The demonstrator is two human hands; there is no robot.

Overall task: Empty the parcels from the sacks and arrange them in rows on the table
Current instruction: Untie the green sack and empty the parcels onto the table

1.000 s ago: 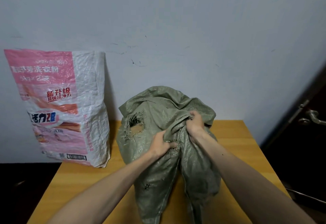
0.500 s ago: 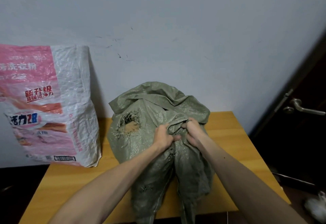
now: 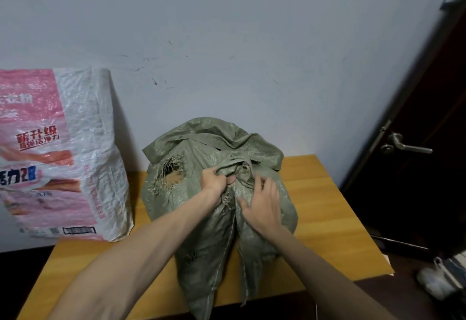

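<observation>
A bulging green woven sack (image 3: 201, 239) lies on the wooden table (image 3: 325, 208), its bunched neck pointing toward the wall and its loose end hanging over the near edge. A frayed hole (image 3: 172, 173) in its left side shows something brown inside. My left hand (image 3: 214, 181) grips the gathered fabric at the neck. Just to the right, my right hand (image 3: 264, 206) lies spread on the sack with relaxed fingers. A pink and white woven sack (image 3: 58, 158) stands upright at the table's left, leaning on the wall. No parcels are visible outside the sacks.
A pale wall runs directly behind the table. A dark door with a metal handle (image 3: 403, 144) stands at the right. A white object (image 3: 436, 279) lies on the floor at the lower right. Bare tabletop shows to the right of the green sack and at the front left.
My right hand has let go of the bunched neck and slid down onto the sack's right side, fingers spread. My left hand keeps its grip. The view has shifted slightly to the right.
</observation>
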